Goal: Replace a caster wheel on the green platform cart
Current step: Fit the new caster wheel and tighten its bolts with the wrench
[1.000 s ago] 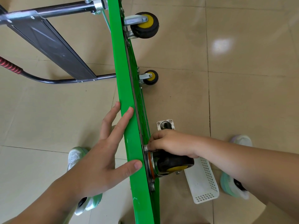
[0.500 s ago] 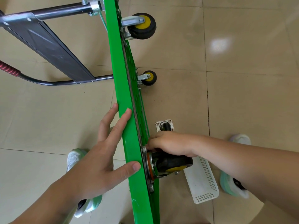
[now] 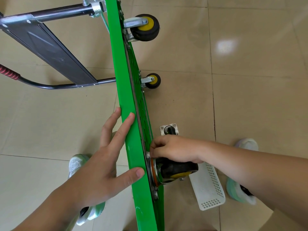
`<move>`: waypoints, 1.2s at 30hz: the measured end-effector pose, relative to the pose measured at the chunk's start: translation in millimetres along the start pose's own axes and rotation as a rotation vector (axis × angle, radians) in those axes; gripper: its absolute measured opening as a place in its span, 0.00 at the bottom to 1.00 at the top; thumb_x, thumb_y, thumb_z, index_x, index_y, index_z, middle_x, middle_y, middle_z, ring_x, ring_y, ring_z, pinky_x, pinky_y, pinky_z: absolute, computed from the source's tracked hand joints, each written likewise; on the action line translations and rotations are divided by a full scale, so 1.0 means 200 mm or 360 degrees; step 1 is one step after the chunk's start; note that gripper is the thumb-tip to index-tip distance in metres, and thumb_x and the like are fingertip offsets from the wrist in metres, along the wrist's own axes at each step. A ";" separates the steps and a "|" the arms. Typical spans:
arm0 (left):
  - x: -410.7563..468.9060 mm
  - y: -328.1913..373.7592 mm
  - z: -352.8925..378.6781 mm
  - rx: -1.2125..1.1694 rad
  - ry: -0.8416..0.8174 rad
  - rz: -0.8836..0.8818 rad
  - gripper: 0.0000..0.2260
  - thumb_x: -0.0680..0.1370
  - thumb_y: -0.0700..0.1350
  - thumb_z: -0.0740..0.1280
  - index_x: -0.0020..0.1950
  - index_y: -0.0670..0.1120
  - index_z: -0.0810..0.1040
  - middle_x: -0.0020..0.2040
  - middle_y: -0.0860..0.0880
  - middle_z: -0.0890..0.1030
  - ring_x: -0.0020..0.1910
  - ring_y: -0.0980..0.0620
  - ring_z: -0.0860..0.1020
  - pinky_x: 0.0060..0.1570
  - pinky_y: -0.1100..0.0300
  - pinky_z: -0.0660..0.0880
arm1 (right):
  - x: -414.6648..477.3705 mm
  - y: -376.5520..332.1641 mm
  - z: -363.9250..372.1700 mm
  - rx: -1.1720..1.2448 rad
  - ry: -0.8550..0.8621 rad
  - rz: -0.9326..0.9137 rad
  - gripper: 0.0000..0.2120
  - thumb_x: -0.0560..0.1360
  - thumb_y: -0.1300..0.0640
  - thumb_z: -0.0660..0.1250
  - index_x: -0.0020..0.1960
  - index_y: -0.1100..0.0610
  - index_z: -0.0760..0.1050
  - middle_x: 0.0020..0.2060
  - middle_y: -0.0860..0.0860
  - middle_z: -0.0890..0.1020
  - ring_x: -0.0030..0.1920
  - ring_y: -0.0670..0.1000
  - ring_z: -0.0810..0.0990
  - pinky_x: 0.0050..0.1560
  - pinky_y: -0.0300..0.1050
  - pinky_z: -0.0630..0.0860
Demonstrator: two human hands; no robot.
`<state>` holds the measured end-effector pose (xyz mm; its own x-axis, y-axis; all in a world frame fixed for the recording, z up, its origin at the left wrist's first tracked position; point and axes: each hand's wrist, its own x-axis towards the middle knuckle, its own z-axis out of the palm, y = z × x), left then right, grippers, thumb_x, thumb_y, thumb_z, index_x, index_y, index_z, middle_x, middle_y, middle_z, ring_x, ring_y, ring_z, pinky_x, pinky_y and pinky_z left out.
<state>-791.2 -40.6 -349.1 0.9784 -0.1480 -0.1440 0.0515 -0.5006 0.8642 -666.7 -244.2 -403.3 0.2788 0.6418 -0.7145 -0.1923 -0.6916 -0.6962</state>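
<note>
Green platform cart (image 3: 131, 147) stands on its edge on the floor (image 3: 250, 97), so the caster wheel (image 3: 178, 170) faces sideways. Left grip (image 3: 100, 167) presses flat, fingers straight, to steady it; right grip (image 3: 173, 149) pinches at the wheel's plate, probably tightening a fastener.

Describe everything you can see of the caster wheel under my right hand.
The caster wheel has a black tyre, a yellow hub, a shiny metal fork and an orange ring by its mounting plate. It juts sideways from the underside of the green platform cart, which stands on edge. The right hand lies over it, fingers curled at the plate's upper corner.
</note>
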 end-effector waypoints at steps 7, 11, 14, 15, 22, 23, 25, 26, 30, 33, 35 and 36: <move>0.00 0.00 0.00 -0.0002 0.0001 -0.0017 0.45 0.73 0.74 0.67 0.83 0.68 0.46 0.84 0.61 0.38 0.82 0.63 0.54 0.72 0.67 0.66 | 0.00 0.02 0.00 0.0031 0.0072 -0.0059 0.15 0.72 0.37 0.70 0.51 0.46 0.81 0.48 0.48 0.85 0.50 0.50 0.83 0.55 0.50 0.80; 0.00 0.01 0.00 0.0035 0.0018 -0.0015 0.45 0.73 0.75 0.67 0.83 0.69 0.45 0.84 0.61 0.38 0.82 0.64 0.54 0.73 0.64 0.69 | 0.02 0.03 0.00 0.0046 0.0113 -0.0103 0.10 0.72 0.41 0.72 0.48 0.46 0.82 0.46 0.48 0.85 0.49 0.50 0.84 0.52 0.48 0.80; 0.00 0.01 0.00 0.0033 0.0024 -0.0020 0.45 0.73 0.75 0.67 0.83 0.69 0.45 0.83 0.62 0.38 0.82 0.64 0.54 0.72 0.59 0.69 | 0.03 0.02 0.02 -0.0112 0.0117 -0.0083 0.13 0.76 0.39 0.67 0.50 0.47 0.83 0.43 0.47 0.85 0.47 0.49 0.84 0.49 0.47 0.80; 0.00 0.01 0.00 0.0023 0.0026 -0.0021 0.45 0.73 0.75 0.67 0.83 0.70 0.45 0.83 0.62 0.38 0.81 0.65 0.55 0.72 0.62 0.69 | 0.03 0.01 0.02 -0.0145 0.0112 -0.0064 0.15 0.77 0.38 0.66 0.50 0.47 0.83 0.43 0.48 0.85 0.46 0.50 0.83 0.48 0.47 0.79; -0.01 0.03 -0.01 0.0022 0.0015 -0.0069 0.46 0.71 0.77 0.67 0.82 0.72 0.46 0.82 0.66 0.38 0.77 0.69 0.62 0.67 0.63 0.76 | 0.02 0.04 0.00 0.0052 0.0122 -0.0087 0.13 0.72 0.38 0.70 0.49 0.46 0.82 0.43 0.45 0.85 0.47 0.48 0.84 0.49 0.44 0.79; -0.01 0.03 -0.02 0.0037 0.0008 -0.0078 0.46 0.71 0.77 0.67 0.81 0.72 0.45 0.82 0.65 0.37 0.76 0.70 0.63 0.65 0.62 0.77 | 0.02 0.05 -0.01 0.0136 0.0101 -0.0096 0.12 0.70 0.40 0.72 0.48 0.45 0.83 0.42 0.43 0.85 0.46 0.46 0.84 0.48 0.43 0.78; -0.01 0.03 -0.02 0.0060 -0.0006 -0.0101 0.46 0.71 0.77 0.67 0.82 0.72 0.45 0.83 0.65 0.37 0.76 0.70 0.64 0.64 0.58 0.79 | 0.02 0.06 -0.02 0.0211 0.0054 -0.0113 0.10 0.68 0.42 0.75 0.46 0.45 0.84 0.40 0.42 0.85 0.43 0.43 0.84 0.45 0.40 0.77; -0.01 0.03 -0.02 0.0066 -0.0013 -0.0110 0.46 0.71 0.77 0.67 0.82 0.72 0.45 0.83 0.64 0.36 0.75 0.70 0.64 0.64 0.57 0.80 | 0.02 0.06 -0.02 0.0221 0.0043 -0.0108 0.09 0.67 0.42 0.75 0.45 0.44 0.85 0.40 0.42 0.86 0.42 0.44 0.84 0.44 0.40 0.77; -0.01 0.02 -0.02 0.0076 -0.0004 -0.0082 0.46 0.72 0.76 0.67 0.82 0.71 0.45 0.83 0.63 0.37 0.75 0.72 0.63 0.68 0.63 0.75 | 0.04 0.04 -0.02 0.0078 0.0048 -0.0083 0.11 0.69 0.39 0.74 0.46 0.44 0.86 0.39 0.45 0.86 0.39 0.46 0.85 0.40 0.41 0.79; -0.01 0.02 -0.01 0.0059 0.0023 -0.0045 0.45 0.73 0.75 0.67 0.83 0.70 0.45 0.83 0.62 0.37 0.81 0.68 0.54 0.74 0.55 0.67 | 0.04 0.02 0.00 -0.0109 0.0089 -0.0088 0.14 0.74 0.38 0.68 0.48 0.47 0.85 0.40 0.48 0.86 0.44 0.49 0.85 0.45 0.46 0.80; -0.01 0.02 -0.01 0.0029 0.0021 -0.0048 0.45 0.73 0.75 0.67 0.82 0.70 0.45 0.83 0.62 0.37 0.82 0.65 0.52 0.74 0.52 0.64 | 0.04 0.01 0.01 -0.0138 0.0065 -0.0033 0.18 0.76 0.38 0.66 0.48 0.52 0.84 0.43 0.53 0.86 0.47 0.54 0.84 0.51 0.52 0.80; -0.01 0.02 -0.01 0.0031 0.0016 -0.0049 0.45 0.73 0.75 0.67 0.82 0.70 0.45 0.83 0.62 0.37 0.82 0.65 0.52 0.74 0.52 0.64 | 0.03 0.00 0.01 -0.0134 0.0038 0.0001 0.19 0.77 0.38 0.65 0.49 0.53 0.83 0.44 0.55 0.86 0.48 0.56 0.84 0.52 0.54 0.80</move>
<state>-793.5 -41.1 -344.4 0.9784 -0.1235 -0.1656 0.0780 -0.5216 0.8496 -666.4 -239.5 -407.9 0.3015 0.6340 -0.7122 -0.1129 -0.7179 -0.6869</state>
